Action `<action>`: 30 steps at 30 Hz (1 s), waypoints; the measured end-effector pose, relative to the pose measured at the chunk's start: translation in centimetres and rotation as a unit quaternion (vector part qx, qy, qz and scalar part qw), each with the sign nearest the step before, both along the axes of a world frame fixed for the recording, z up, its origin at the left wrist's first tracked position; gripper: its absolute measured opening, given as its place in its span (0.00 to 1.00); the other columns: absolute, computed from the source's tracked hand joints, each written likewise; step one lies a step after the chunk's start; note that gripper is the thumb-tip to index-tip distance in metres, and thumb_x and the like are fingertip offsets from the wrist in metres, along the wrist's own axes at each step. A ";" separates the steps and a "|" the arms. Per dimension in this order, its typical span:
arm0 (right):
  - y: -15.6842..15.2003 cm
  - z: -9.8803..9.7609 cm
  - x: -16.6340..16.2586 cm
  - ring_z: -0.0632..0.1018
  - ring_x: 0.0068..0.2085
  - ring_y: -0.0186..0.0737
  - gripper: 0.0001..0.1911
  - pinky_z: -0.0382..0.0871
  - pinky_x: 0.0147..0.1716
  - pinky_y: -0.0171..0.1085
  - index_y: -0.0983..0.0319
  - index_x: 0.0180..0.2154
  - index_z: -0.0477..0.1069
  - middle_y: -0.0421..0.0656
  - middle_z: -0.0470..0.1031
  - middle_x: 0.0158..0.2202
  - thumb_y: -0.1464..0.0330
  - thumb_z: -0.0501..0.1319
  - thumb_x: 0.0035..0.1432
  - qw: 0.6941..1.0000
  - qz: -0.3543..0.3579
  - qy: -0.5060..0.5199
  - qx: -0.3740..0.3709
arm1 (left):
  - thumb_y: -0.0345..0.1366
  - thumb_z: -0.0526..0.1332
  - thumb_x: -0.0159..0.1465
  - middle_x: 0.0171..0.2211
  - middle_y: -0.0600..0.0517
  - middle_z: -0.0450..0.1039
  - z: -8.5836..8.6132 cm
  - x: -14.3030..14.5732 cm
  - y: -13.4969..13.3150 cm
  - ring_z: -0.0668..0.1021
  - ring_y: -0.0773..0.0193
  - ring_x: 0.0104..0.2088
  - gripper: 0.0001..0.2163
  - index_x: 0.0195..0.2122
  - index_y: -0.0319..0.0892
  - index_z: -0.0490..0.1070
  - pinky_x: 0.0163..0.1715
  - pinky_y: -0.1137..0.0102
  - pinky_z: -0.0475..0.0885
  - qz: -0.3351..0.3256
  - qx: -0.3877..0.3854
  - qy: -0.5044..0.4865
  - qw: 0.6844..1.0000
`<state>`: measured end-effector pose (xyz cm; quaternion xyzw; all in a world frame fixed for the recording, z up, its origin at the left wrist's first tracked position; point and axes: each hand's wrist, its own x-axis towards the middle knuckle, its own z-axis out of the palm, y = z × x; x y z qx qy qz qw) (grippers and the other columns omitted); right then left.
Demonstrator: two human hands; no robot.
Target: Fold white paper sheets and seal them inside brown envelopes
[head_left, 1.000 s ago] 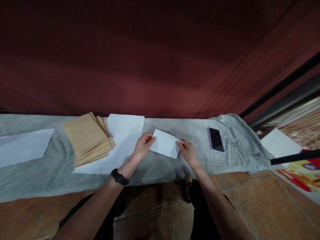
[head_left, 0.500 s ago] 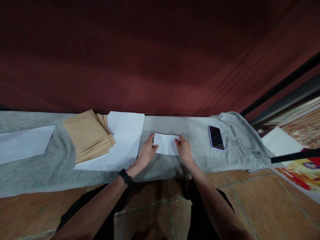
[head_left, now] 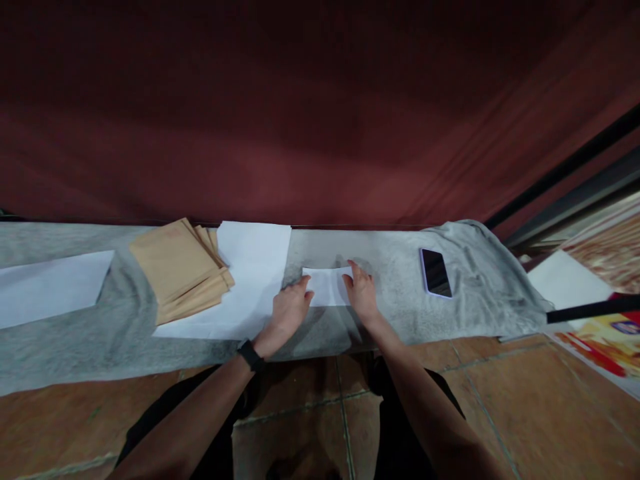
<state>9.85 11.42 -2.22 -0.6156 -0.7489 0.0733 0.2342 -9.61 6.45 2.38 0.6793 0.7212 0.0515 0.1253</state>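
A small folded sheet of white paper (head_left: 328,288) lies between my hands on the grey cloth, its long side running left to right. My left hand (head_left: 291,308) is at its left end, thumb on the paper and the other fingers curled at the edge. At the right end my right hand (head_left: 362,293) has its thumb on the sheet. Its index finger reaches past the far corner. A faint upright crease shows near the right thumb.
Left of my hands, a stack of brown paper envelopes (head_left: 175,263) overlaps large white sheets (head_left: 255,267). Another white sheet (head_left: 50,287) lies far left. A phone (head_left: 436,273) rests on the grey cloth (head_left: 400,320) to the right. A dark red fabric wall (head_left: 320,147) rises behind.
The folded paper and both hands have shifted slightly left. My right index finger has straightened beyond the paper's far edge, and my left thumb has moved a little. The view has shifted slightly.
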 end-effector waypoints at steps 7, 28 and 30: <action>-0.4 0.7 -0.1 0.72 0.54 0.57 0.23 0.64 0.54 0.55 0.66 0.62 0.65 0.59 0.73 0.56 0.68 0.51 0.69 0.999 -0.016 -0.045 0.021 | 0.33 0.51 0.69 0.59 0.34 0.71 -1.3 1.0 -0.7 0.71 0.46 0.62 0.21 0.60 0.33 0.68 0.61 0.53 0.65 -0.103 0.160 0.076 0.979; -3.3 -1.2 -1.8 0.56 0.72 0.47 0.31 0.47 0.69 0.50 0.68 0.69 0.55 0.52 0.53 0.72 0.58 0.38 0.75 0.988 0.119 -0.099 -0.008 | 0.33 0.43 0.70 0.71 0.37 0.52 -5.6 2.7 -0.6 0.55 0.53 0.72 0.29 0.71 0.30 0.49 0.70 0.53 0.50 -0.188 0.149 0.052 0.969; -3.4 -1.3 -1.5 0.56 0.72 0.49 0.31 0.47 0.69 0.50 0.70 0.69 0.54 0.53 0.53 0.72 0.58 0.38 0.75 0.988 0.113 -0.109 -0.006 | 0.35 0.43 0.70 0.71 0.36 0.52 -5.7 2.7 -0.6 0.54 0.52 0.72 0.28 0.71 0.30 0.51 0.70 0.52 0.50 -0.186 0.156 0.033 0.970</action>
